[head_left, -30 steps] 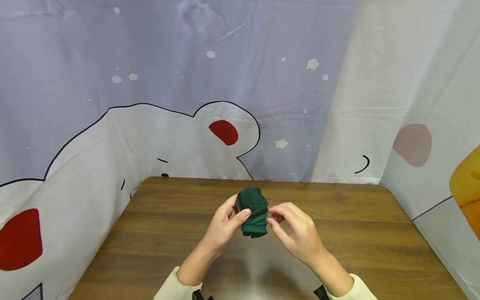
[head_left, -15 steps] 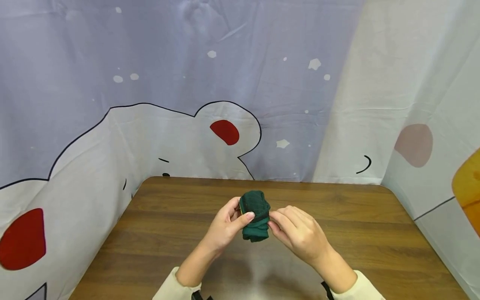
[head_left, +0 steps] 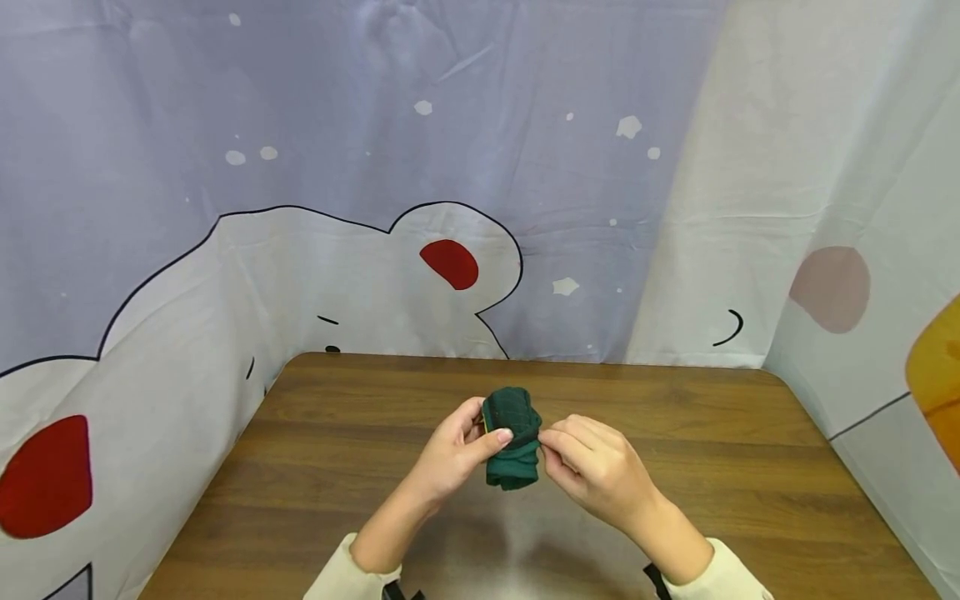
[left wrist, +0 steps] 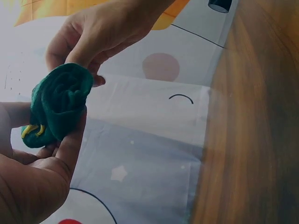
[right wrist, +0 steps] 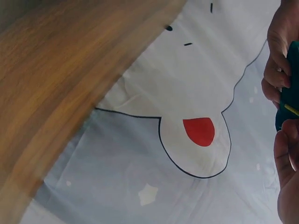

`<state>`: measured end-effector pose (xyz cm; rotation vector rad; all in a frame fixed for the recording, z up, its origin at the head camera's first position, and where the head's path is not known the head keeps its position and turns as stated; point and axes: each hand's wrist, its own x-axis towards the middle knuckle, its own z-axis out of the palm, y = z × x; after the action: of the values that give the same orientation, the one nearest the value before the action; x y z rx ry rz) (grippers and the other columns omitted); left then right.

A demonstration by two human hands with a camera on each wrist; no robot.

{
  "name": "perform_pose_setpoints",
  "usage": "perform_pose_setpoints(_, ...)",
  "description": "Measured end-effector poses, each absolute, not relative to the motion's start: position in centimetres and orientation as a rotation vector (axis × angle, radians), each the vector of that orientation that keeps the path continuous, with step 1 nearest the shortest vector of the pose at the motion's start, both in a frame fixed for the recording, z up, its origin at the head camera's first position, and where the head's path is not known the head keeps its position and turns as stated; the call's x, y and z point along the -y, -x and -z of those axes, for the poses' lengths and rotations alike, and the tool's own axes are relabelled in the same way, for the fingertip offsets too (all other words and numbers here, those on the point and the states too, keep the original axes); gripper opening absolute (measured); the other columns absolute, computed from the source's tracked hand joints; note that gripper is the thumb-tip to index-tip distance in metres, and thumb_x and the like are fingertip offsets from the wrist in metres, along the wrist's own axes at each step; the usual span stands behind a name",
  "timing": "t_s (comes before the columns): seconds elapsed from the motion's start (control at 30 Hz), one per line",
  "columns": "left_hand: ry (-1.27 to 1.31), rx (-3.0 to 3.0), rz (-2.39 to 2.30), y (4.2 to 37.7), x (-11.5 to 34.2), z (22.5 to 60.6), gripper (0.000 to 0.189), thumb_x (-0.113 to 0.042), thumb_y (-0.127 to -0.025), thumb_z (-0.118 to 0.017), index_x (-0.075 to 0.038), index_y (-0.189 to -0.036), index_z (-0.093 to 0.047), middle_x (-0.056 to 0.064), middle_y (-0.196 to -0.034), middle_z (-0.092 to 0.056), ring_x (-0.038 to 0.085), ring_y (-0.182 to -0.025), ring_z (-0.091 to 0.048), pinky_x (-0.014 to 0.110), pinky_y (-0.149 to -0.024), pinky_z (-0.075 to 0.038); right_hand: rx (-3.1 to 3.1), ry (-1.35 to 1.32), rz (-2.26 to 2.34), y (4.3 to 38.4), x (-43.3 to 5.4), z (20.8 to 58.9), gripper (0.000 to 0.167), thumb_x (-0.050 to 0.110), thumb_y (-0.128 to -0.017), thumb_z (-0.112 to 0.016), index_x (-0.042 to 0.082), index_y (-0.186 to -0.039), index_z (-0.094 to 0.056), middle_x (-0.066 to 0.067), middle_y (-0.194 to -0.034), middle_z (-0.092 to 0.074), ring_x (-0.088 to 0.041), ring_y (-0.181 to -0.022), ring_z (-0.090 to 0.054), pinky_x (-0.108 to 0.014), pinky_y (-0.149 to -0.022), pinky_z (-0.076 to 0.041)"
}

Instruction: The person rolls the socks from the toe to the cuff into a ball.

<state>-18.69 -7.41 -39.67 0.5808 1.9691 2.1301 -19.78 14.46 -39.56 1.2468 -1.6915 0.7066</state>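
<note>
A rolled-up bundle of dark green cloth (head_left: 517, 412) is held above the table between both hands in the head view. My left hand (head_left: 444, 460) grips its left side, thumb across the front and fingers behind. On the opposite edge, the thumb and forefinger of my right hand (head_left: 600, 471) pinch the fabric; the exact fold they hold is hidden. Seen end-on in the left wrist view, the green cloth (left wrist: 65, 93) shows spiral layers and a bit of yellow near its lower end. Only part of the bundle (right wrist: 292, 93) enters the right wrist view.
Beneath the hands lies a brown wood-grain table (head_left: 337, 467) with rounded far corners. A printed fabric backdrop (head_left: 570, 183) hangs behind it and along both sides. A dark cylindrical object (left wrist: 220, 4) is cut off at the top of the left wrist view.
The right hand has come in from slightly apart and now pinches the cloth's right edge. The bundle and left hand have shifted slightly right and toward the near side.
</note>
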Motion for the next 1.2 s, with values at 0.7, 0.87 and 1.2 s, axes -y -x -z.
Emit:
perform_pose_setpoints(0.7,-0.444,-1.537,-2.446,18.5,6.9,38.8,0.025,0.001,-0.098,-0.055,0.009,-0.121,-0.054,0.002,-0.099,-0.069,0.011,-0.085,-0.069,0.025,-0.077,-0.059,1.810,-1.561,-1.516,19.3,-15.1,39.9,0.036,-0.020,-0.070,-0.057,0.008,-0.091,-0.057,-0.004,-0.086,-0.055,-0.016,-0.076,-0.046,-0.029,-0.060,-0.040)
perform_pose_setpoints(0.87,-0.261,-1.460,-2.618,18.3,5.9,38.4,0.024,0.004,-0.098,-0.055,0.009,-0.121,-0.051,0.006,-0.102,-0.065,0.013,-0.088,-0.070,0.027,-0.078,-0.059,2.055,-1.292,-1.376,18.5,-14.4,40.2,0.030,-0.005,-0.081,-0.076,0.015,-0.091,-0.057,0.004,-0.080,-0.049,-0.006,-0.071,-0.042,-0.021,-0.059,-0.038)
perform_pose_setpoints(1.2,-0.164,-1.502,-2.690,18.2,3.2,38.9,0.034,-0.008,-0.098,-0.062,0.005,-0.126,-0.049,0.006,-0.110,-0.061,0.014,-0.098,-0.061,0.027,-0.089,-0.052,1.770,-0.822,-1.163,18.6,-11.7,42.4,0.039,-0.013,-0.069,-0.074,0.010,-0.067,-0.043,0.002,-0.065,-0.040,-0.005,-0.058,-0.038,-0.016,-0.051,-0.032)
